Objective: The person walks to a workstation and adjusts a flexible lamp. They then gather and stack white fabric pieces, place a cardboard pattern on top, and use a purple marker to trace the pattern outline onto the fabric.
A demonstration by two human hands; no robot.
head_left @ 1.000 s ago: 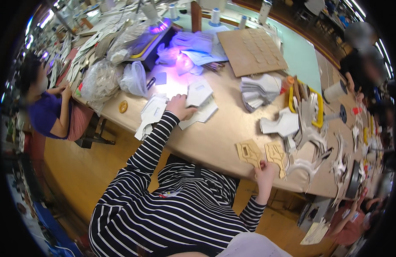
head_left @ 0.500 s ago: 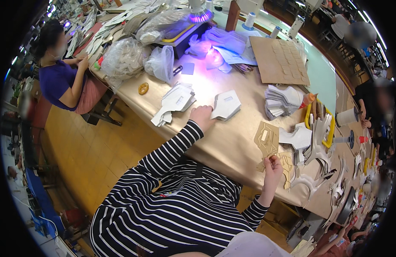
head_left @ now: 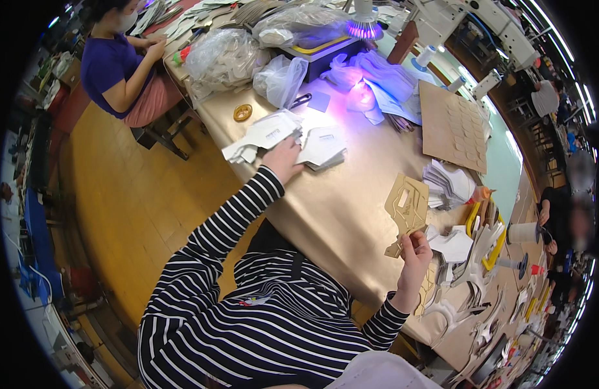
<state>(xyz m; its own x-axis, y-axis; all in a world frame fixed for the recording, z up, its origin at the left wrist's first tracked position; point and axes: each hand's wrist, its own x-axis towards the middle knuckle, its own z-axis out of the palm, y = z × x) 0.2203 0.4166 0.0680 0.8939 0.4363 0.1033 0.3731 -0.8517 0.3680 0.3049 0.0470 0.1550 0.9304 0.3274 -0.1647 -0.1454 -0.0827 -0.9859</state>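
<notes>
Tan cardboard cut-out pattern piece (head_left: 406, 207) gripped upright by closed right hand (head_left: 413, 249) over tan bench (head_left: 338, 207); flat open left hand (head_left: 281, 157) rested on white cut pieces (head_left: 264, 135).

In my right hand (head_left: 413, 249) I hold a tan cardboard template (head_left: 406, 209) upright by its lower corner, cutouts visible. My left hand (head_left: 283, 159) rests on stacked white cut pieces (head_left: 267, 134) lying flat on the table (head_left: 351, 214).

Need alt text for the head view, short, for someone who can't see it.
A person in a striped top holds up a tan cardboard template in the right hand, while the left hand rests on white cut pieces on a tan worktable.
</notes>
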